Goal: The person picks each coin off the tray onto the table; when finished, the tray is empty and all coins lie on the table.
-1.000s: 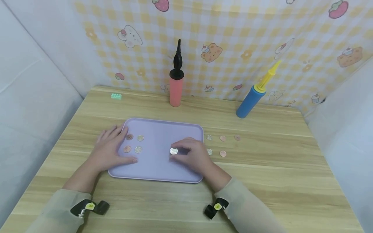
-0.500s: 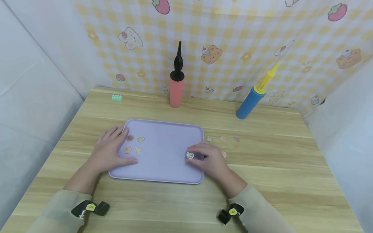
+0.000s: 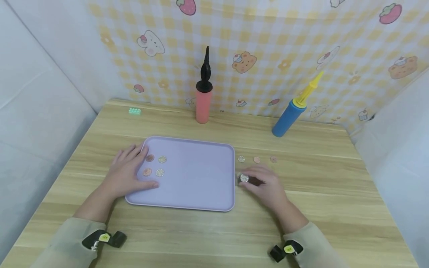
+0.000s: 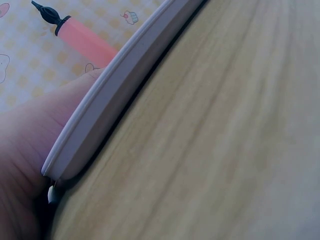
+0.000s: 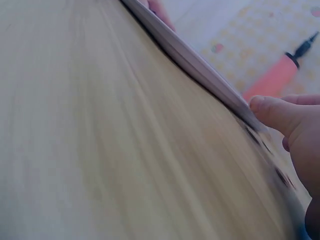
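In the head view, a lilac tray point(image 3: 191, 193) lies flat on the table with several coins near its left end: copper coins point(image 3: 147, 172) at the left, silver coins point(image 3: 159, 172) beside them. My left hand point(image 3: 125, 173) rests over the tray's left rim, thumb extended across the inside, fingers straight. Just past the right rim, my right hand point(image 3: 268, 188) pinches a silver coin point(image 3: 244, 178) between thumb and fingers, low over the table. Behind that hand a row lies on the wood: a silver coin point(image 3: 241, 159), then two copper coins point(image 3: 256, 159). The right hand hides the spot beneath it.
At the back stand a pink pump point(image 3: 202, 106) with a black nozzle and a leaning blue pump point(image 3: 289, 117) with a yellow top. A mint toy brick point(image 3: 134, 111) lies at the back left. A patterned cloth point(image 3: 268, 44) hangs behind the table.
My right hand has carried the silver coin rightward from above the tray's middle to past its right rim, covering the front coins there. The left hand stays put.
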`<state>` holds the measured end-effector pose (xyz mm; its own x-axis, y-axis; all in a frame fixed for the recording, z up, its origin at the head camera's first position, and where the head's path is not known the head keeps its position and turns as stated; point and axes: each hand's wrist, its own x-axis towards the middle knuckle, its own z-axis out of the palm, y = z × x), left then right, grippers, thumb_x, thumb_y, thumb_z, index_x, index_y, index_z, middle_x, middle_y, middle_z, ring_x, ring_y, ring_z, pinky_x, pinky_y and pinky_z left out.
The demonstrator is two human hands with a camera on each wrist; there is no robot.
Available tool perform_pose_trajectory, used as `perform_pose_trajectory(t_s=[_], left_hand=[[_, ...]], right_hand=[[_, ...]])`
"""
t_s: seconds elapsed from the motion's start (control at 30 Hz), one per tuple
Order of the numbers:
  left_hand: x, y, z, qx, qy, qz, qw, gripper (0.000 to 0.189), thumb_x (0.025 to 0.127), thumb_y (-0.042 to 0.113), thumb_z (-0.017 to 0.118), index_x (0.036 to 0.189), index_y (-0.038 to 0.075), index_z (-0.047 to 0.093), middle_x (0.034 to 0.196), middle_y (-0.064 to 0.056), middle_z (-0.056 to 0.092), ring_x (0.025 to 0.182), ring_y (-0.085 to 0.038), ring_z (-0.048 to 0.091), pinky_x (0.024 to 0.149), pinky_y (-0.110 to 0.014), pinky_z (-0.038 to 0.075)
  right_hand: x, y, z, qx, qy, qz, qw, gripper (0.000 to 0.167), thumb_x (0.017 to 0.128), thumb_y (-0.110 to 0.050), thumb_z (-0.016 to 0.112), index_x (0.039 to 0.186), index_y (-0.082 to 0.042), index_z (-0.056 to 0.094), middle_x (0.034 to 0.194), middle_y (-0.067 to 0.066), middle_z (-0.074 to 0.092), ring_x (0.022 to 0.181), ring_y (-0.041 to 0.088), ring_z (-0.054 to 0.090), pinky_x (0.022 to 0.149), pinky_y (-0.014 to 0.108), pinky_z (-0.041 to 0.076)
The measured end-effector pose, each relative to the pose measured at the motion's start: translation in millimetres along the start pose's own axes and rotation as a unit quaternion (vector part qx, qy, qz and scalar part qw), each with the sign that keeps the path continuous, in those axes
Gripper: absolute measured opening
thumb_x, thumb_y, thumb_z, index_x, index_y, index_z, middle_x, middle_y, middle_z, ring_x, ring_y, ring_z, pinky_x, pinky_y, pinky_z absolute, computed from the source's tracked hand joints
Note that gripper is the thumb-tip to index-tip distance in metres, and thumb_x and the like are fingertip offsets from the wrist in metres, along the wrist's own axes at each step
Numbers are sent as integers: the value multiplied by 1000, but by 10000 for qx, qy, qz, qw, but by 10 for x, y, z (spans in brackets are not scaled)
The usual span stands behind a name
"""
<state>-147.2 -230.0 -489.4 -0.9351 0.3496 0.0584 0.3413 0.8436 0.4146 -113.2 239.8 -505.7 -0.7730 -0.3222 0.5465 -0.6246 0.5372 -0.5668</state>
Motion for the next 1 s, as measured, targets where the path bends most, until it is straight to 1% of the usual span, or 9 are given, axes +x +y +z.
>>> perform_pose_trajectory(t_s=[0.13,0.3,0.5,0.63,0.77,0.9,1.0], left_hand=[[-1,12,-9,17,-23,-9,10000,133,72,71,88,164,-6,31,170,-29,28,157,-55,16,123,-74,3],[2,34,-20,31,-35,13,10000,133,73,72,86,164,-6,31,170,-31,27,156,-56,15,122,-75,3],[-7,26,-7,15,38,55,10000,132,73,72,87,163,-7,32,169,-32,28,156,-56,16,122,-75,3],[-15,9,3,-15,70,66,10000,132,73,72,87,163,-7,32,169,-31,29,156,-56,16,123,-75,2],[-16,-10,15,-27,90,78,9999,132,73,72,87,164,-7,32,169,-31,29,156,-56,16,123,-74,2],[-9,-31,28,8,129,99,9999,132,73,73,87,164,-6,32,169,-30,29,156,-55,16,123,-75,3],[-2,-37,33,19,115,89,9999,133,73,74,86,164,-6,32,170,-29,29,157,-55,16,123,-75,3]], right_hand=[[-105,72,-155,-271,150,279,9991,38,73,-3,98,108,-8,84,111,0,81,105,26,73,101,19,49],[-223,160,-327,-598,304,680,9954,36,73,-4,99,106,-10,84,108,1,81,105,26,73,100,14,47],[-346,260,-461,-1026,513,1080,9875,34,73,-4,99,103,-11,84,102,1,80,100,24,72,90,10,45],[-378,283,-509,-1271,591,1382,9804,34,74,-4,99,103,-11,83,103,3,80,101,26,71,89,12,45],[-379,278,-541,-1447,543,1644,9742,30,77,-7,97,103,-10,83,106,6,79,104,28,69,88,19,46],[-388,277,-566,-1509,439,1812,9708,25,78,-10,97,99,-8,83,106,8,77,105,29,64,86,28,46],[-394,277,-582,-1462,379,1888,9703,21,79,-10,97,95,-7,84,107,8,76,107,30,63,86,32,46]])
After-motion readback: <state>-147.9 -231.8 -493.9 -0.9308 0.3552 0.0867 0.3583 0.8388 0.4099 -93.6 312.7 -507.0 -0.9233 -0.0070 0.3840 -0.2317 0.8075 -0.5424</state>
